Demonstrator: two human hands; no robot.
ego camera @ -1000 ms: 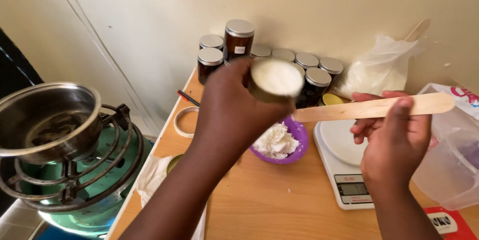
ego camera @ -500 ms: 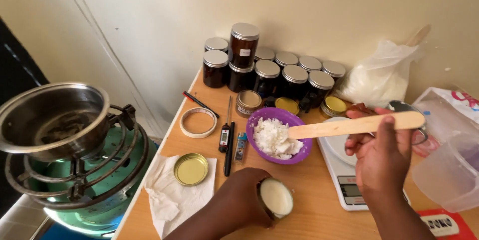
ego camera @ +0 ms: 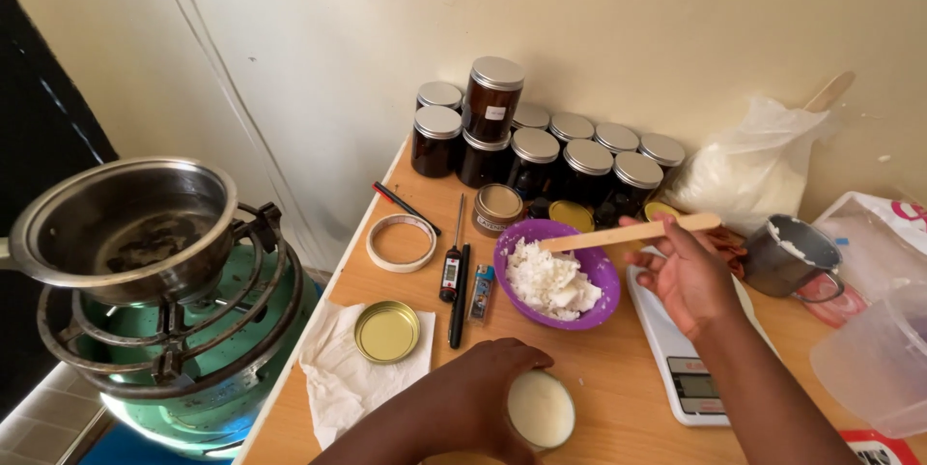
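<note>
Left hand (ego camera: 473,397) grip grasps the tin (ego camera: 539,409); right hand (ego camera: 688,277) clenches the spatula (ego camera: 628,232) over the purple bowl (ego camera: 601,301).

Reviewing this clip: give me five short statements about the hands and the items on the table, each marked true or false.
1. The right hand holds a wooden stick over the purple bowl. True.
2. The left hand rests on a jar of pale cream. True.
3. The purple bowl is empty. False: it holds white chunks.
4. The steel pot stands on the table. False: it sits on the green burner.
5. The gold lid lies on white paper. True.
</note>
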